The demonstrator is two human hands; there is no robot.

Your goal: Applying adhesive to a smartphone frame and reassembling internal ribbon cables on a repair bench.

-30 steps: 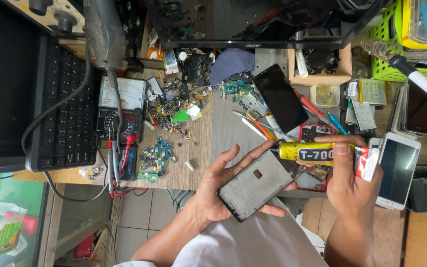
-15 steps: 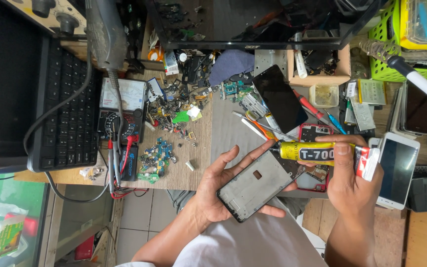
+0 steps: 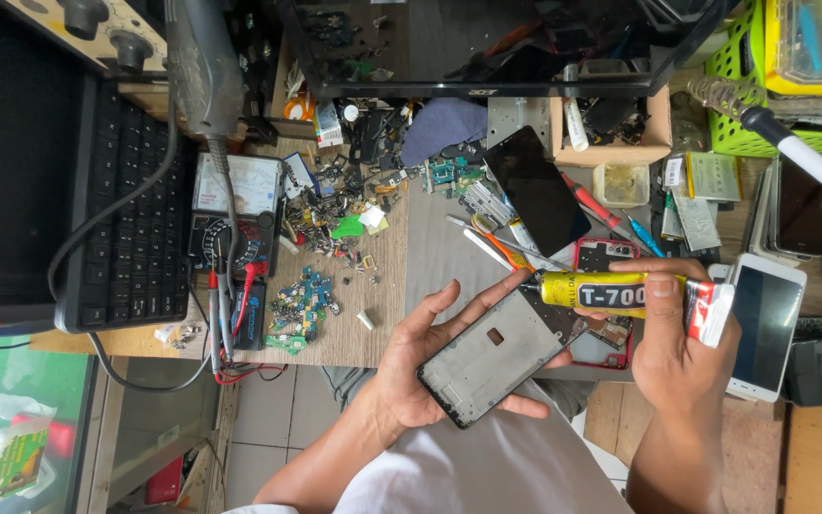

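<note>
**Fingers on glue and frame: where it could slip**

Fingers (image 3: 663, 286) of the right hand (image 3: 682, 352) are clamped on a yellow glue tube (image 3: 611, 293), its nozzle at the upper corner of the grey phone frame (image 3: 497, 366). That frame lies in the left hand (image 3: 430, 366), fingers spread beneath it, over the desk edge (image 3: 354, 345). A hard squeeze could flood the frame; loose support could let it tip

I see even, soft daylight with faint shadows. The monitor (image 3: 487, 43) at the workbench's (image 3: 430, 257) far edge throws reflections; focus stays sharp.
</note>
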